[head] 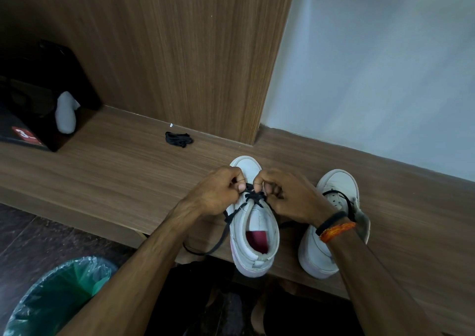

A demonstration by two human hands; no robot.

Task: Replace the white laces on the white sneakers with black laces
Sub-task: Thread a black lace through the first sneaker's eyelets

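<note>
We see a long wooden shelf [108, 171] running across the view, and on it, near its front edge, stand the two white sneakers. The near sneaker [253, 235] points away from us, its heel at the edge, its red insole showing through the open collar. The second sneaker [331, 207] stands just beside it on the right, partly behind the right forearm, with a black lace threaded loosely over its eyelets.

Our left hand [218, 194] and right hand [288, 197] meet over the near sneaker's upper eyelets. Both are curled, thumb and fingers pinching the black lace [253, 197] where it crosses the tongue. From the left hand a loose end of that lace hangs down past the shelf edge.

Farther back on the shelf, well apart from the sneakers, lies a small bundled black lace [179, 138].
</note>
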